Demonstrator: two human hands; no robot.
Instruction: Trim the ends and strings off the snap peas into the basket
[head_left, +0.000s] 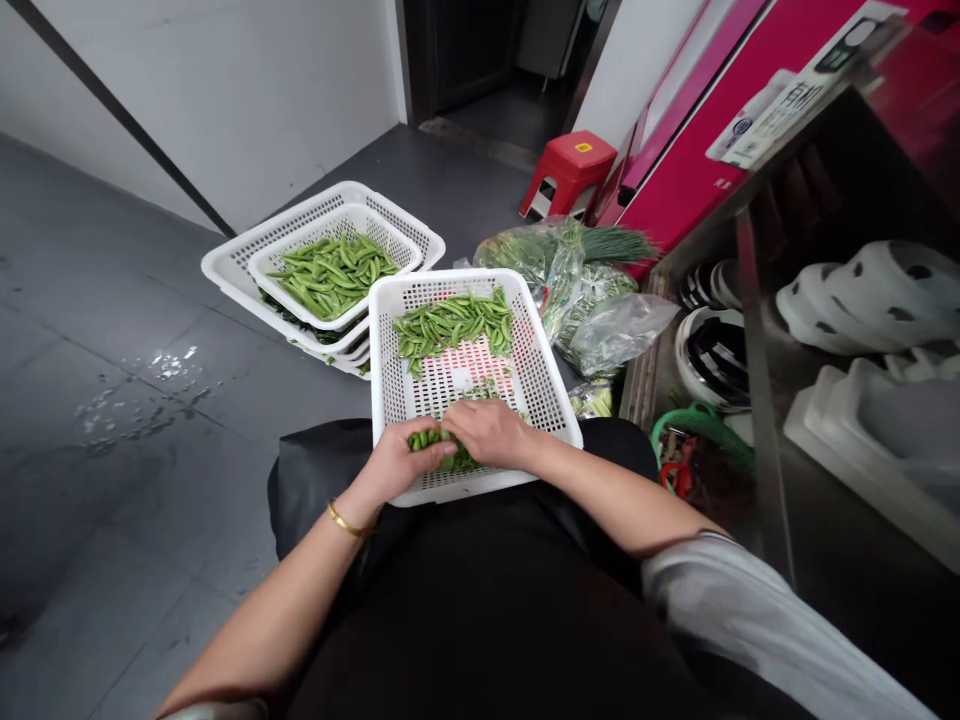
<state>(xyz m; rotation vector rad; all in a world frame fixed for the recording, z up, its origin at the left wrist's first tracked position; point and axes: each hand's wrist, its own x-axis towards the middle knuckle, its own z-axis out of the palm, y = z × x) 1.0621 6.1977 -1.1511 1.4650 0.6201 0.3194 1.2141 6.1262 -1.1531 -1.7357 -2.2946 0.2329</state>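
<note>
Green pods [424, 438] bunch in the left hand [397, 460], its fingers curled round them; the right hand [487, 430] meets it, fingertips hidden, hold impossible to tell; a loose grasp could spill pods into the basket [377, 380] below; that basket, seemingly resting on the lap [322, 475], could tip with a shift of posture.

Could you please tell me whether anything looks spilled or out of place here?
Yes: a shiny patch on the floor, left of the stacked white baskets. It may be spilled liquid, as it glints brighter than its surroundings.
</note>
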